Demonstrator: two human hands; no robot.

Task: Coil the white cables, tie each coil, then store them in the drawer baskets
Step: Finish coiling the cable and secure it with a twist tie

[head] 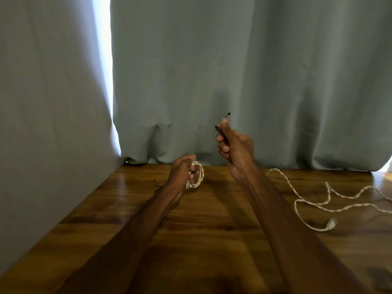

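Presently clenched: left hand (183,171), fingers curled through and round a small coil of white twisted cable (198,177), low over the wooden table (212,240) near its far edge, touching it or just clear, hard to tell which; right hand (234,145), raised higher and a little apart, pinching a thin dark tie (220,132), one tip poking up past the fingertips, the rest running down along the palm.

Judged as the tying step: coil made, not yet bound. To do it well: hold the left grip firm, loops stacked flat, no slackening; bring the tie across to the bare side of the coil, away from the gripping fingers; thread one end through the middle, wrap round all the turns at once, cinch snug without crushing the twist; tuck in any free cable end first, none visible past the hand.

Further out, to the right: a second white cable (314,200), sprawled uncoiled over the table, well apart from both hands, its connector (331,223) at the near end; beside the left wrist, a small dark strand (157,183) on the wood, possibly another tie, too small to tell.

Behind, a grey-green curtain (233,71); at the left, a plain grey wall (42,102). No drawer or baskets in view; storing yet to come.
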